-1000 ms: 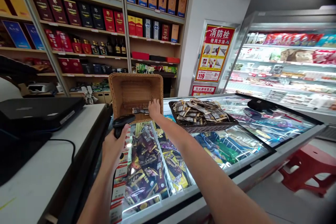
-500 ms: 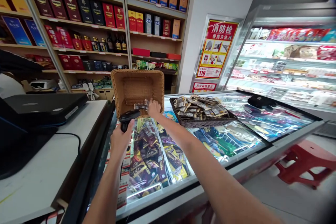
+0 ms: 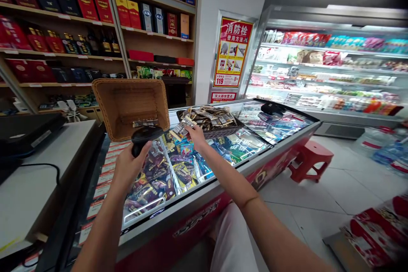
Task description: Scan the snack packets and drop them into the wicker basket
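Leaving the tan basket (image 3: 137,97), your right hand (image 3: 196,135) now pinches a packet (image 3: 182,126) to that basket's right, clear of it; your left hand (image 3: 130,166) keeps gripping the scanner (image 3: 145,135) at the basket's front. Other packaging (image 3: 145,123) remains inside.

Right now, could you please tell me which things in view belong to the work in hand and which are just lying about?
In the work, it seems:
scanner, in the left hand
packet, in the right hand
tan basket
dark basket, heaped with packets

Just lying about:
stool
poster
black item on the freezer
bottles
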Tool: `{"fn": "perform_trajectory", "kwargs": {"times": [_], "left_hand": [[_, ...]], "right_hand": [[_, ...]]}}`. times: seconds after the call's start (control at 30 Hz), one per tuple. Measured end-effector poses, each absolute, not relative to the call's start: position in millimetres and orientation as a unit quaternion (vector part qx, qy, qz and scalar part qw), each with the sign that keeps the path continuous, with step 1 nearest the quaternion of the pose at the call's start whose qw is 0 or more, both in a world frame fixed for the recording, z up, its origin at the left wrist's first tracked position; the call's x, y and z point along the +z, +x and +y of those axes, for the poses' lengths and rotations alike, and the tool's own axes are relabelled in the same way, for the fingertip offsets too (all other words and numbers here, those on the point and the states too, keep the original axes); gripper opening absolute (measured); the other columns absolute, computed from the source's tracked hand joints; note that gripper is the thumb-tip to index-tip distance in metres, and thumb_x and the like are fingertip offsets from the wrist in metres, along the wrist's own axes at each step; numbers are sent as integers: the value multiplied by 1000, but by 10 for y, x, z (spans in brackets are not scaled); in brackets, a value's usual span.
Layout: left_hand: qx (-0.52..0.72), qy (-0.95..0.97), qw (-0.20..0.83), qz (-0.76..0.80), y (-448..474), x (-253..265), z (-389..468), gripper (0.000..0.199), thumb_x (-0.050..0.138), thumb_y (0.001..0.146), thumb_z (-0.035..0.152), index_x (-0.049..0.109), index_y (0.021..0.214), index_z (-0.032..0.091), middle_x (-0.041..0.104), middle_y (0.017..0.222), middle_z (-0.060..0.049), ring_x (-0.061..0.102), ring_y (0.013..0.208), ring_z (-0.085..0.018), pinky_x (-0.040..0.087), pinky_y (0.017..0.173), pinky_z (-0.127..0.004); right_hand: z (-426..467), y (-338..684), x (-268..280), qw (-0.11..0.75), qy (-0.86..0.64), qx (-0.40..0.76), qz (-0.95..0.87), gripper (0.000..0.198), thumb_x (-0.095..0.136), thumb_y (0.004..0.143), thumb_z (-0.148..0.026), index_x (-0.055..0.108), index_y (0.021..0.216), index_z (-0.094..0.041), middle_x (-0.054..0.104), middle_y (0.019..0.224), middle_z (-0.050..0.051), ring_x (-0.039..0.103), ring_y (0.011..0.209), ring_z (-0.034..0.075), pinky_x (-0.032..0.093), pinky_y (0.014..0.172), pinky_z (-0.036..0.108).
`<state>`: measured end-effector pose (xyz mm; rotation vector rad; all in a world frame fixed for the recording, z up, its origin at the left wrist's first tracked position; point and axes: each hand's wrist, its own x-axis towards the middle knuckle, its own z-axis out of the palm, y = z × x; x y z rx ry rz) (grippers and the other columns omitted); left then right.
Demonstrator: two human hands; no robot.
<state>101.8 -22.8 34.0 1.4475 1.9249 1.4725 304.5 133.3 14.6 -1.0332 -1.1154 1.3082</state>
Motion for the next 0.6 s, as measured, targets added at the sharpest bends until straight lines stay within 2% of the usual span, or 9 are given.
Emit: {"fn": "perform_trajectory", "kwargs": {"times": [0.13,0.23,0.33,0.4,0.47,0.53,0.6], "left_hand": [[445,566,134,680,1293,372,-393,51,59,82,76,60,78,25,57,51,1,56,49,-21,40,47,-29],[413,576,137,692,1469,417,-486,52,56,82,77,61,79,25,58,51,1,58,50,-23,39,47,-30],[395,573,132,706,1576,429,-523,53,55,82,78,59,75,26,59,50,0,61,52,-24,40,49,-30],[400,570,135,705,1606,406,-518,53,55,82,78,59,75,26,60,51,0,62,52,-24,41,50,-31],[416,568,149,694,1611,373,-503,54,56,82,79,59,76,26,61,53,0,62,52,-23,43,51,-31],[434,567,163,680,1604,349,-495,53,59,82,78,59,76,25,60,53,1,59,51,-21,42,49,-30],[452,561,173,672,1594,343,-504,52,63,80,77,58,75,25,58,53,2,56,49,-19,41,48,-29]], "right_hand": [[1243,3340,106,550,-440,546,-453,19,71,87,-37,63,88,-19,58,64,-2,55,58,14,42,53,24],[1176,3482,72,569,-442,539,-436,18,69,88,-37,65,96,-21,64,75,0,61,69,15,46,59,23],[1119,3553,38,530,-445,608,-389,20,68,88,-33,60,104,-24,67,81,0,64,72,16,51,62,26],[1093,3577,3,460,-433,669,-392,28,75,82,-26,56,103,-24,67,80,-1,66,69,17,53,63,29],[1082,3606,-37,403,-431,675,-443,42,82,70,-13,56,101,-23,68,81,-1,67,69,17,54,63,29],[1085,3651,-66,380,-463,617,-511,50,85,60,-3,59,98,-21,66,80,-2,65,68,16,51,62,27],[1098,3705,-69,388,-494,542,-558,45,86,58,-2,62,92,-20,64,78,-3,60,67,14,46,59,24]]}}
